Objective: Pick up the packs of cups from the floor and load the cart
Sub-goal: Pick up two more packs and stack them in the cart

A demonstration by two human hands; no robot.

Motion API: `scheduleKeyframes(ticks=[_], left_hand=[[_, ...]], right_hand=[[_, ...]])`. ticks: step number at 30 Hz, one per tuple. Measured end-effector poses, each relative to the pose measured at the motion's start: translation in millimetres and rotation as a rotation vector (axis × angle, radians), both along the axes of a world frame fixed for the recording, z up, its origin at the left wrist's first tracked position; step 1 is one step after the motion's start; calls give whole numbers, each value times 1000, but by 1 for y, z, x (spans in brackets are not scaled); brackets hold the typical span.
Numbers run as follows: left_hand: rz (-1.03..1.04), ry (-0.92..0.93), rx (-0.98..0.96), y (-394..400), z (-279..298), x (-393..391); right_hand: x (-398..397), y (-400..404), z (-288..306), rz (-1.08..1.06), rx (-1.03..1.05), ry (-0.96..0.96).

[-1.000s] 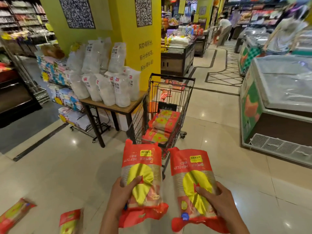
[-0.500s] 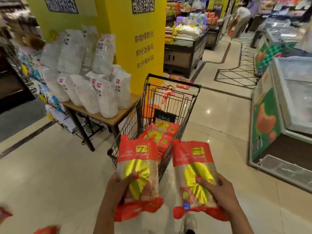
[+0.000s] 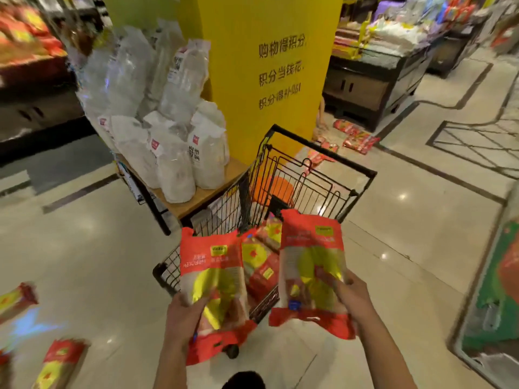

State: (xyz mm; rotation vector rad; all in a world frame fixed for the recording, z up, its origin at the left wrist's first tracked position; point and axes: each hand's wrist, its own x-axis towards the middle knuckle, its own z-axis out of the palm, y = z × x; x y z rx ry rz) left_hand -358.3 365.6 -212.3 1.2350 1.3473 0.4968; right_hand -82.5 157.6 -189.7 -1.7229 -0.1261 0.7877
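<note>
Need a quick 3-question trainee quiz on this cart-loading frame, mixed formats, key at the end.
1. True or false: the cart already has red packs inside.
2. What does the left hand grip? A) a white bag B) a red pack of cups C) the cart handle
3. Fill in: red packs also lie on the ____ at lower left and beyond the cart, by the yellow pillar.

Key: 1 true, packs in the cart; 2 B, and the right hand grips another pack; 3 floor.
</note>
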Motion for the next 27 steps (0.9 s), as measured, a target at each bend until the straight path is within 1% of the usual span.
scheduleKeyframes(ticks=[2, 6, 11, 14, 16, 18, 22, 27], left_hand=[[68, 26, -9, 7, -2, 23], [157, 40, -64, 29, -24, 57], [253, 62, -131, 63, -58, 96], [304, 135, -203, 75, -88, 107], [308, 235, -276, 80, -106, 112], [353, 274, -281, 81, -113, 115], [405, 310, -355, 83, -130, 111], [448, 395, -489, 79, -183, 104]], right_hand=[[29, 24, -8, 36, 8, 69], [78, 78, -21, 161, -26, 36], [137, 145, -42, 249, -92, 60], [169, 174, -51, 280, -119, 57], [189, 194, -54, 307, -128, 64], [210, 210, -70, 374, -169, 77], [237, 244, -104, 466, -350, 120], [257, 284, -165, 609, -463, 150]])
